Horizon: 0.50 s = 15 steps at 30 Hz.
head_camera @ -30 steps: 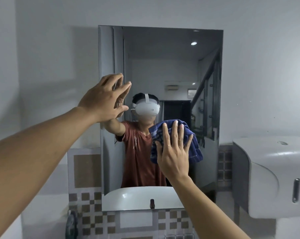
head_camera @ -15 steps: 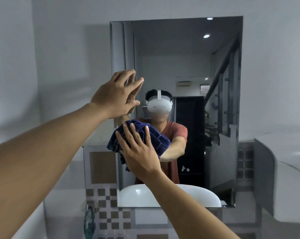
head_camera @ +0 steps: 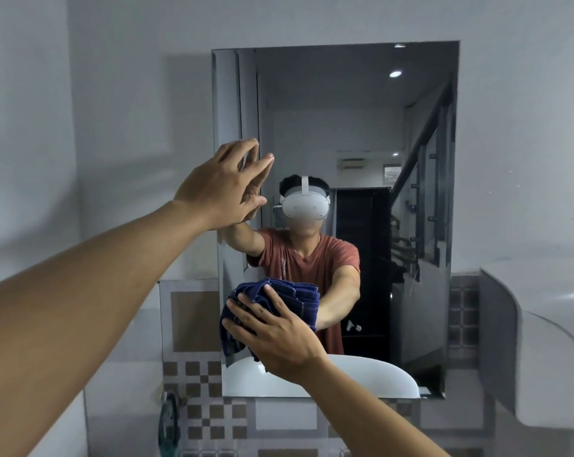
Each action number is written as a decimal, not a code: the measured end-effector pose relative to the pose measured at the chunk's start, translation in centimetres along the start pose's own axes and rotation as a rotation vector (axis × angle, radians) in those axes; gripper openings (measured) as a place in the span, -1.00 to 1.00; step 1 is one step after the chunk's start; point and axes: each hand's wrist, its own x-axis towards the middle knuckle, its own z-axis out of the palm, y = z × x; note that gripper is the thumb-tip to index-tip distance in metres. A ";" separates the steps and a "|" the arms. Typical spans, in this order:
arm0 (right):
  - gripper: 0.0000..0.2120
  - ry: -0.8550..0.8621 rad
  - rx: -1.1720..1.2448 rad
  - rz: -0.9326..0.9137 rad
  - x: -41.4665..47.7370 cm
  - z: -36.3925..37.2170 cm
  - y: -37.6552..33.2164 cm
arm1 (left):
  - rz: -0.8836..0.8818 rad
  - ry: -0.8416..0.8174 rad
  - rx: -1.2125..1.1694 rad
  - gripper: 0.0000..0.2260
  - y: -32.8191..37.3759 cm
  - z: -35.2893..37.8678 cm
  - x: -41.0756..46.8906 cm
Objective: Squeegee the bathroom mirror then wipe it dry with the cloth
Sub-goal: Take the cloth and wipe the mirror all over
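The rectangular bathroom mirror (head_camera: pixel 351 103) hangs on the grey wall in front of me. My right hand (head_camera: pixel 275 334) presses a bunched dark blue cloth (head_camera: pixel 299 295) flat against the lower left part of the glass. My left hand (head_camera: pixel 223 186) rests flat with its fingers together against the mirror's left edge, at mid height, holding nothing. The mirror reflects a person in a red shirt with a white headset. No squeegee is in view.
A white paper dispenser (head_camera: pixel 539 341) juts from the wall at the right. Checked tiles (head_camera: pixel 200 380) run below the mirror. A round dark fitting (head_camera: pixel 168 420) sits low on the left. The white basin shows only as a reflection.
My right hand has swept the cloth from the mirror's middle right over to the left and then down to the lower left. My left hand has stayed on the left edge.
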 end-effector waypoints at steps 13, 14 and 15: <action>-0.29 0.038 -0.038 0.297 -5.5 -1.3 4.0 | -0.012 -0.027 -0.076 -0.33 5.0 3.4 -8.0; -0.34 0.059 -0.034 0.346 -6.0 -1.4 4.3 | -0.002 -0.046 -0.073 -0.31 5.4 3.8 -8.4; -0.37 0.080 -0.029 0.389 -6.5 -1.4 4.8 | 0.001 -0.064 -0.074 -0.28 5.8 4.1 -8.8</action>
